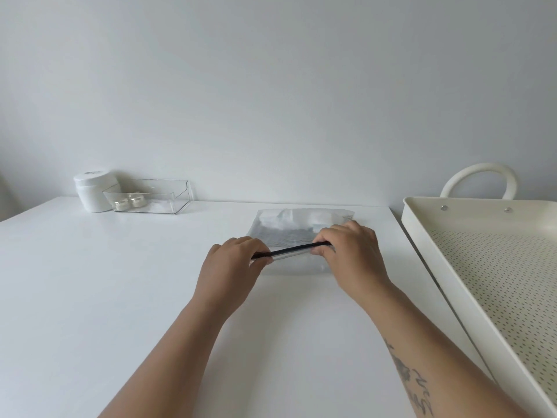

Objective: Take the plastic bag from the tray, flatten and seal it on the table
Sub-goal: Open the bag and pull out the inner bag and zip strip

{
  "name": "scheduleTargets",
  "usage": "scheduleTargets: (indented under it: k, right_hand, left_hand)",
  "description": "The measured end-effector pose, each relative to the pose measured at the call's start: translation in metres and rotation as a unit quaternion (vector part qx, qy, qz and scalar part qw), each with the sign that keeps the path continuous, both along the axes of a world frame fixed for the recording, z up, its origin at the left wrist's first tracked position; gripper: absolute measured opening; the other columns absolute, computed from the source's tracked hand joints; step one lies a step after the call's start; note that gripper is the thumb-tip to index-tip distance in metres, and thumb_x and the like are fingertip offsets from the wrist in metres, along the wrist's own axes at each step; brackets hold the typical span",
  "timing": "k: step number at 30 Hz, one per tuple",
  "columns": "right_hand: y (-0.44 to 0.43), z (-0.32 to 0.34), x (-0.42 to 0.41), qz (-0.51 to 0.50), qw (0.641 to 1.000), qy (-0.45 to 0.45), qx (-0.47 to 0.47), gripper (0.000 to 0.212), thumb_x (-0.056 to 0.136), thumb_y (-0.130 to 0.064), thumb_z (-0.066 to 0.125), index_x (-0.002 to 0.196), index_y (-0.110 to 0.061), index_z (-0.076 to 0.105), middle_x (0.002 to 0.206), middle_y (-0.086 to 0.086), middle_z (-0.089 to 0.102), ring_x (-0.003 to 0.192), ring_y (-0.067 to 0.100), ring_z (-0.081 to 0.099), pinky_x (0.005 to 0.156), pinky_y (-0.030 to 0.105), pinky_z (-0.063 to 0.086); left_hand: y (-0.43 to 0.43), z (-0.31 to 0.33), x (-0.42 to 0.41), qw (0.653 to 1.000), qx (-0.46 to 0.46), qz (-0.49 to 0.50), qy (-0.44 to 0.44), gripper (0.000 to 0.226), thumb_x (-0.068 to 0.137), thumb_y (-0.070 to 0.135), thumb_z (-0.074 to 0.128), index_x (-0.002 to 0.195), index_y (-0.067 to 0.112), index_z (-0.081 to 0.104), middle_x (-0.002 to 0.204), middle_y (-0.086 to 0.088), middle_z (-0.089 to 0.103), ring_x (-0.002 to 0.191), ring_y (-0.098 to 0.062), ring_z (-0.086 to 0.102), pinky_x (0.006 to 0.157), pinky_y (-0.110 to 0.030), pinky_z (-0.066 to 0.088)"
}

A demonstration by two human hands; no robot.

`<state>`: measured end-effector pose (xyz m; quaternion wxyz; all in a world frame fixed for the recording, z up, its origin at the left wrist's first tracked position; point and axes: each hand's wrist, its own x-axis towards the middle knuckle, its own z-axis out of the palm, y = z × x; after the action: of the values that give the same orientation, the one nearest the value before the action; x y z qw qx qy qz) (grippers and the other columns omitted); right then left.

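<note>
A clear plastic bag (297, 223) with white and grey contents lies on the white table (120, 282), past the middle. Its near edge carries a black zip strip (291, 249), lifted a little off the table. My left hand (232, 260) pinches the strip's left end. My right hand (351, 251) pinches its right end. The cream perforated tray (482, 267) stands to the right of the table, with nothing visible in it.
At the table's far left a white jar (93, 191) stands next to a clear plastic box (150, 196) holding two small jars. A white looped handle (479, 179) rises behind the tray. A plain wall runs behind the table.
</note>
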<state>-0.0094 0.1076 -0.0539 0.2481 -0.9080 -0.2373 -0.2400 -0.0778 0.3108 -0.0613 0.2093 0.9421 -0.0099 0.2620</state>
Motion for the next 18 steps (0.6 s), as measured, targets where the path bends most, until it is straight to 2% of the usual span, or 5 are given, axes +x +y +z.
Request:
scheduleTargets:
  k: [2,4,9,14,18]
  right_hand:
    - [-0.005,0.000,0.002,-0.037,0.999,-0.006,-0.022,0.007,0.091,-0.027,0.062,0.089,-0.026,0.069,0.087,-0.012,0.068,0.100,0.019,0.050,0.101,0.034,0.027]
    - [-0.003,-0.002,0.001,-0.042,0.998,-0.010,-0.039,0.007,0.091,-0.029,0.061,0.094,-0.029,0.067,0.093,-0.012,0.067,0.107,0.018,0.048,0.110,0.040,0.017]
    - [0.022,-0.006,-0.011,0.024,0.997,-0.037,-0.060,0.009,0.090,-0.033,0.063,0.088,-0.025,0.066,0.086,-0.011,0.066,0.102,0.015,0.049,0.112,0.043,0.008]
    - [0.009,-0.005,-0.003,-0.005,0.999,-0.016,-0.033,0.012,0.091,-0.036,0.060,0.088,-0.029,0.069,0.090,-0.010,0.067,0.097,0.018,0.052,0.106,0.037,0.022]
    - [0.008,-0.004,-0.004,0.034,0.999,-0.034,-0.016,0.008,0.091,-0.030,0.062,0.092,-0.026,0.070,0.090,-0.008,0.065,0.093,0.020,0.054,0.097,0.035,0.030]
  left_hand:
    - [0.004,0.000,0.001,1.000,0.012,0.022,-0.002,0.008,0.093,0.033,0.059,0.089,0.031,0.066,0.087,0.017,0.065,0.087,-0.011,0.055,0.078,-0.030,0.034]
    - [0.002,-0.001,0.001,1.000,0.010,0.015,-0.007,0.008,0.092,0.033,0.059,0.087,0.032,0.065,0.084,0.017,0.064,0.085,-0.011,0.055,0.075,-0.029,0.032]
    - [-0.008,-0.002,-0.001,0.999,0.033,-0.019,-0.025,0.005,0.090,0.033,0.061,0.085,0.033,0.063,0.081,0.018,0.062,0.080,-0.009,0.053,0.071,-0.027,0.032]
    - [-0.003,0.001,0.000,0.999,0.009,-0.030,-0.018,0.009,0.090,0.035,0.062,0.084,0.028,0.063,0.083,0.017,0.060,0.083,-0.009,0.052,0.075,-0.029,0.039]
    - [-0.007,0.001,-0.001,0.996,-0.056,-0.068,-0.009,0.006,0.090,0.027,0.063,0.085,0.023,0.063,0.084,0.014,0.059,0.083,-0.006,0.054,0.072,-0.024,0.045]
